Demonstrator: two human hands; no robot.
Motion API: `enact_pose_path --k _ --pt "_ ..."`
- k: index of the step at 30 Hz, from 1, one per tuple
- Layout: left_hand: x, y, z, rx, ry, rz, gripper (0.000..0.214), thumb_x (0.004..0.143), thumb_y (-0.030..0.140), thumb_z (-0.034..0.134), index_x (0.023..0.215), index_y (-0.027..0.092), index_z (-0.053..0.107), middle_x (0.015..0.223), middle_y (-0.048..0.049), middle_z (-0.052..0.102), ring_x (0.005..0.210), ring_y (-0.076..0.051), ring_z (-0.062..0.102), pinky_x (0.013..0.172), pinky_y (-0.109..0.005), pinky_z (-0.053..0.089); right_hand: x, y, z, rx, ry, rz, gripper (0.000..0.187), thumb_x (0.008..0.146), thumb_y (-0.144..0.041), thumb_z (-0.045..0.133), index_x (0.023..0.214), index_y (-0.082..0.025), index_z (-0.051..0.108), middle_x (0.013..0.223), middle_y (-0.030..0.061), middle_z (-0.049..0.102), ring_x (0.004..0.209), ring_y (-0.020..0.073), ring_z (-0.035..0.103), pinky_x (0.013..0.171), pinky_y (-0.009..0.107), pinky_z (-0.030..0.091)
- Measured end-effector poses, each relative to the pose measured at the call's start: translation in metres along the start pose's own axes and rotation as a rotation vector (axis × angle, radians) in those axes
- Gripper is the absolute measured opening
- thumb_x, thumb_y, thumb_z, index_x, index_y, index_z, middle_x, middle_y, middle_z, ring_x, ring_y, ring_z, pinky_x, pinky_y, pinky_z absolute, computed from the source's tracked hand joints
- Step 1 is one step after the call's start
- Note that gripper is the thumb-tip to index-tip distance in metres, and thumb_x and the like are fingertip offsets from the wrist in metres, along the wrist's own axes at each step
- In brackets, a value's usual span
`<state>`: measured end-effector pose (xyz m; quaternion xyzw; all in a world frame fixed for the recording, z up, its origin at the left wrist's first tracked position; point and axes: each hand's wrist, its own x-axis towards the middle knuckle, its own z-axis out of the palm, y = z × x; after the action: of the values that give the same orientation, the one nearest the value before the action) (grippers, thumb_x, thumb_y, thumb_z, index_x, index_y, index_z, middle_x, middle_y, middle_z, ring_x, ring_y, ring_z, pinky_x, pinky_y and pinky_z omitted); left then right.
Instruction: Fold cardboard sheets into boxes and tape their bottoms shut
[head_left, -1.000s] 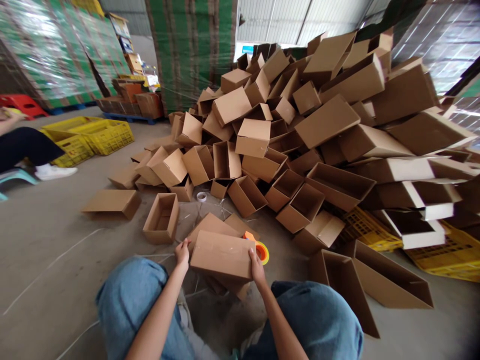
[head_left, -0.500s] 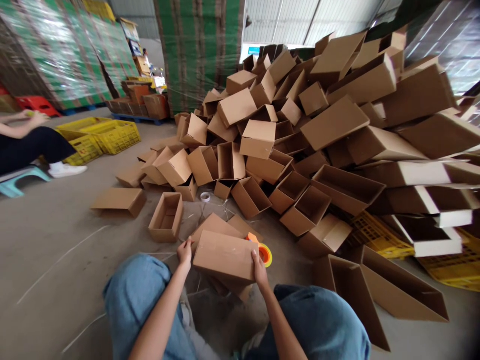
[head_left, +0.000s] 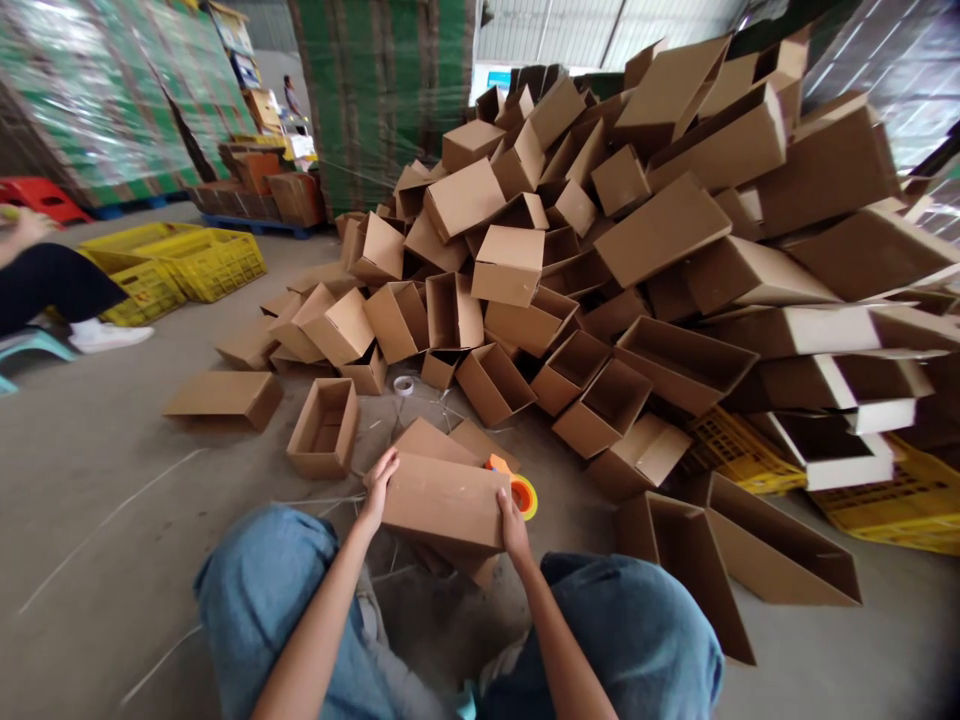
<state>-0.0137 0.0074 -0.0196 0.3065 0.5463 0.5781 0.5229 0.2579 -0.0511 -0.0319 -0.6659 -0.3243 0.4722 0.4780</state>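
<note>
We've got left hand and right hand grasping opposite ends of a cardboard box just left of the orange tape dispenser, long axis hand to hand, right hand nearer that dispenser, carton heap rising beyond it!

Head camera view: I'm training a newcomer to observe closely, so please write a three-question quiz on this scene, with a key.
1. Multiple choice: what is held between the left hand and the right hand?
A) a yellow crate
B) a cardboard box
C) a red stool

2. True or false: the white tape roll lies on the floor.

3. Fill in: the hand nearer the orange tape dispenser is the ____ one.

Key: 1 B; 2 true; 3 right.
</note>
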Motion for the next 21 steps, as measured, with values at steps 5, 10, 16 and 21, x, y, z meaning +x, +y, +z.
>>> enact_pose_path --k 5,10,16,21 --pt "-0.006 0.005 0.002 0.095 -0.059 -0.160 0.052 0.063 0.035 0.080 0.109 0.017 0.064 0.117 -0.0136 0.068 0.112 -0.030 0.062 0.093 -0.040 0.050 0.004 0.006 -0.001 -0.020 -0.012 0.029 0.100 0.060 -0.084 0.051 0.123 -0.008 0.063 0.127 0.0123 0.062 0.127 0.0335 0.047 0.109 0.037 0.032" --pt "-0.013 0.003 -0.002 0.124 -0.168 -0.316 0.055 0.053 0.036 0.087 0.099 0.015 0.067 0.102 -0.0154 0.073 0.093 -0.030 0.069 0.086 -0.043 0.054 0.004 0.005 -0.001 -0.027 -0.023 -0.001 0.097 0.062 -0.082 0.050 0.122 -0.009 0.064 0.126 0.0109 0.063 0.129 0.0329 0.045 0.109 0.036 0.032" --pt "-0.016 0.001 -0.002 0.107 -0.169 -0.292 0.044 0.060 0.037 0.083 0.097 0.017 0.070 0.104 -0.0145 0.073 0.098 -0.030 0.068 0.091 -0.045 0.051 0.006 0.008 -0.001 -0.018 -0.018 0.047 0.089 0.064 -0.078 0.052 0.121 -0.011 0.066 0.124 0.0093 0.065 0.127 0.0330 0.048 0.106 0.035 0.035" --pt "-0.020 0.007 0.001 0.120 -0.139 -0.277 0.040 0.062 0.032 0.081 0.098 0.016 0.072 0.103 -0.0148 0.073 0.102 -0.033 0.066 0.094 -0.048 0.049 0.007 0.010 -0.001 -0.013 0.000 0.026 0.083 0.065 -0.076 0.055 0.116 -0.012 0.068 0.119 0.0090 0.067 0.126 0.0338 0.049 0.107 0.039 0.034"
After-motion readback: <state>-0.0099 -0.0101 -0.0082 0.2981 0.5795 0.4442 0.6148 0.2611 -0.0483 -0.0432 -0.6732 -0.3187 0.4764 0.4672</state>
